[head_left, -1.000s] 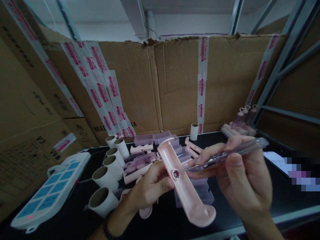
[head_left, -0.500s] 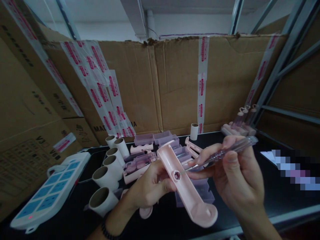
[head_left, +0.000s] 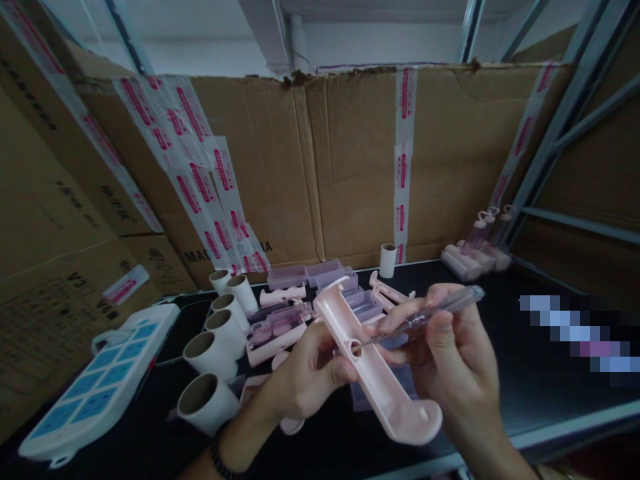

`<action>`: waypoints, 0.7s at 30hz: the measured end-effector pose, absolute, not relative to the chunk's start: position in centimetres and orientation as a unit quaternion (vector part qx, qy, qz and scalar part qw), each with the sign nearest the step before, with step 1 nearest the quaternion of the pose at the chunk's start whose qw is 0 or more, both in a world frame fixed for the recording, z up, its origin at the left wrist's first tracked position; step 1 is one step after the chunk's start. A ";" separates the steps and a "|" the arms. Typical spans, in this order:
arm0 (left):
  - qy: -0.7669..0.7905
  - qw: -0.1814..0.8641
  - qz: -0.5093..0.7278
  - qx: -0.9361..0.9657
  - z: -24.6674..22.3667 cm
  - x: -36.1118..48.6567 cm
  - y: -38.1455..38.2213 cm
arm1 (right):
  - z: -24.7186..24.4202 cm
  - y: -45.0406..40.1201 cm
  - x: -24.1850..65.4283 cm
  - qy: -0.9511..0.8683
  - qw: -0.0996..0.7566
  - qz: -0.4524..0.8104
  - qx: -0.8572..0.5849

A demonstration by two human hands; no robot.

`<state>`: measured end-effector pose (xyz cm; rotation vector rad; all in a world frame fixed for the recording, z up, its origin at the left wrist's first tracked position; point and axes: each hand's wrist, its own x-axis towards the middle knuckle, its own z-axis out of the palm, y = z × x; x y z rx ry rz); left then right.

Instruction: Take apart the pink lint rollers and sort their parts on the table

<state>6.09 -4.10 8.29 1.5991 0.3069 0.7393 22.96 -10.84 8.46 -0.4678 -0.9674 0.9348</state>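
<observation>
A long pink plastic shell [head_left: 390, 393] with a rounded end and a small round hole slants across the middle of the head view. My left hand [head_left: 310, 373] is closed on its left side, thumb near the hole. In my right hand [head_left: 455, 360] is a screwdriver [head_left: 425, 319] with a clear handle, gripped between thumb and fingers. Its thin metal shaft points left, and the tip meets the shell at the hole. Whether a screw sits in the hole is too small to tell.
White cardboard tubes [head_left: 207, 400] stand in a row at the left, beside a power strip [head_left: 105, 380]. Purple translucent boxes [head_left: 287, 277] and pink parts lie behind my hands. One tube [head_left: 388, 261] stands by the cardboard wall [head_left: 355, 167]. Pink assembled pieces [head_left: 470, 260] lie at the back right.
My right hand and the screwdriver have moved left, bringing the tip from beside the shell's edge to its hole. The shell stays in my left hand, almost in place.
</observation>
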 end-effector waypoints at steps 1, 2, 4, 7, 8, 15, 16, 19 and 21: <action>0.140 0.622 0.320 0.701 8.3 6.1 -4.1 | 8.6 -10.8 23.0 -0.445 0.757 0.428 -0.211; 0.147 0.615 0.324 0.704 8.2 6.0 -4.0 | 8.8 -10.8 23.0 -0.448 0.757 0.427 -0.209; 0.169 0.596 0.349 0.703 8.1 5.8 -3.8 | 9.6 -10.9 23.5 -0.457 0.761 0.415 -0.199; 0.213 0.572 0.379 0.695 8.1 5.4 -3.4 | 11.2 -10.9 25.2 -0.450 0.792 0.365 -0.193; 0.222 0.569 0.378 0.695 8.1 5.4 -3.3 | 11.8 -10.9 25.9 -0.447 0.804 0.339 -0.197; 0.227 0.501 0.392 0.737 10.1 6.2 -3.3 | 13.7 -10.8 28.2 -0.696 0.511 0.188 -0.468; 0.219 0.484 0.394 0.750 10.3 6.4 -3.3 | 13.7 -10.8 27.7 -0.726 0.450 0.184 -0.487; 0.207 0.441 0.391 0.781 10.7 6.6 -3.2 | 13.6 -10.7 26.5 -0.764 0.369 0.173 -0.500; 0.209 0.424 0.381 0.794 10.6 6.5 -3.1 | 13.5 -10.3 26.6 -0.758 0.371 0.174 -0.508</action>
